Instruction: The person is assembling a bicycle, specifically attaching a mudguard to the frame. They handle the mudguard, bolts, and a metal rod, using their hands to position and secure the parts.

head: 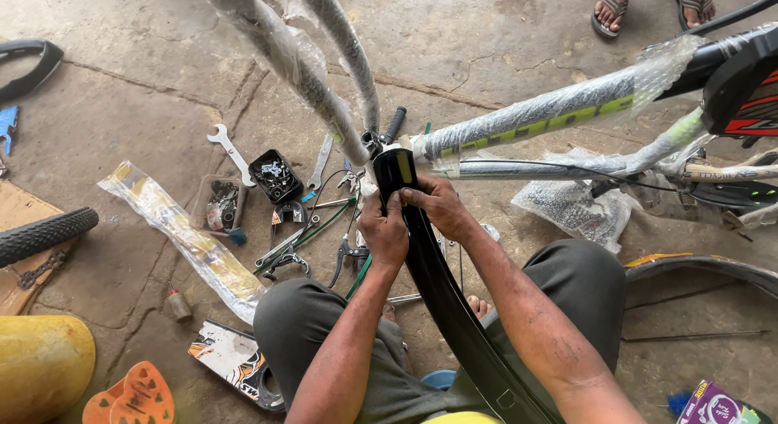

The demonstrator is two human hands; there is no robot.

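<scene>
Fingers of both hands were pinched on the upper end of a black mudguard (454, 311), close to where it met the wrapped bicycle frame (535, 116). The left hand (384, 236) gripped the near edge with thumb and fingertips closed on it; the right hand (438, 205) clamped the opposite edge, fingers curled over the top. The mudguard ran from the hands toward 5 o'clock, passing between the person's knees.

Hazards, as judged from this position:

1. Slippage. The glossy curved strip was held at one end only; its long free end could swing and twist the grip loose.
2. Misalignment. The fork legs (324, 92), at 11 o'clock from the hands, were sheathed in bubble wrap that could snag the mudguard tip or hide the mounting point.
3. Cable fouling. A thin black cable (551, 166) ran at 3 o'clock from the hands and could be trapped.
4. Loose hardware. Pliers (344, 258), spanners (231, 153) and a small tray of parts (274, 174) lay at 9 o'clock on the concrete floor (502, 35), within reach of a bare foot.

A bystander's sandalled feet (648, 4) stood at 1 o'clock, well apart.
</scene>
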